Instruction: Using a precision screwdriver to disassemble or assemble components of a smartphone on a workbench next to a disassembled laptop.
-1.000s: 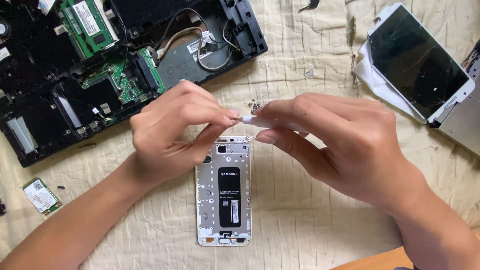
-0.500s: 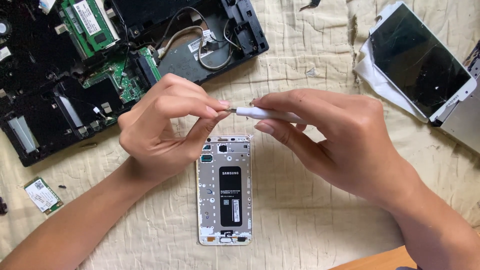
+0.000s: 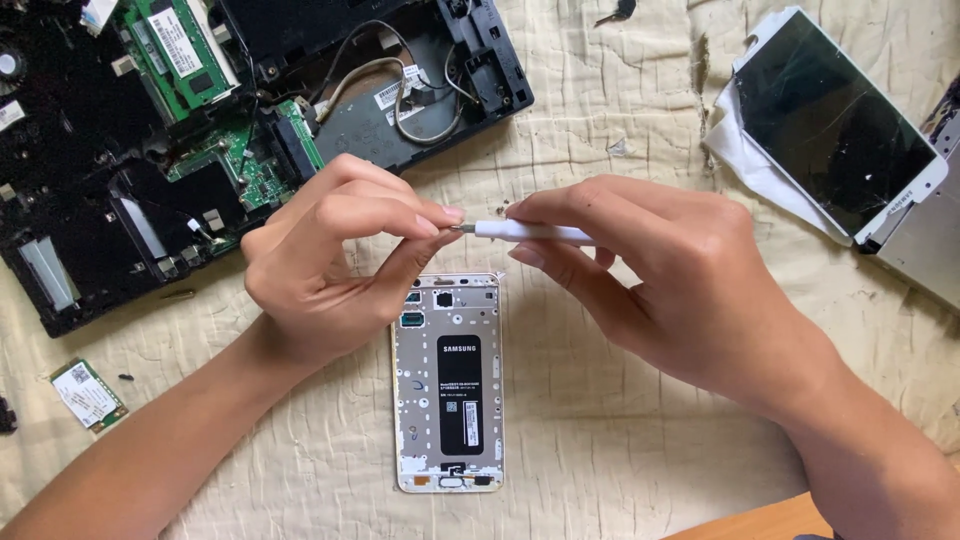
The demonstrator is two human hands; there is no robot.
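Observation:
My right hand (image 3: 660,280) holds a slim white screwdriver (image 3: 530,232) level, its metal tip pointing left. My left hand (image 3: 330,260) pinches at that tip with thumb and forefinger; whatever sits between the fingertips is too small to make out. Both hands hover just above the top end of an opened phone frame (image 3: 448,385), gold-edged with a black battery in its middle, lying flat on the cream cloth (image 3: 620,440).
An opened black laptop chassis (image 3: 200,140) with green circuit boards and loose cables fills the upper left. A detached phone screen (image 3: 840,125) rests on white tissue at the upper right. A small green card (image 3: 88,394) lies at the lower left. A wooden edge (image 3: 750,522) shows at the bottom.
Both hands have drifted slightly left and up. The screwdriver now lies level and more exposed, with my left fingertips closed on its tip.

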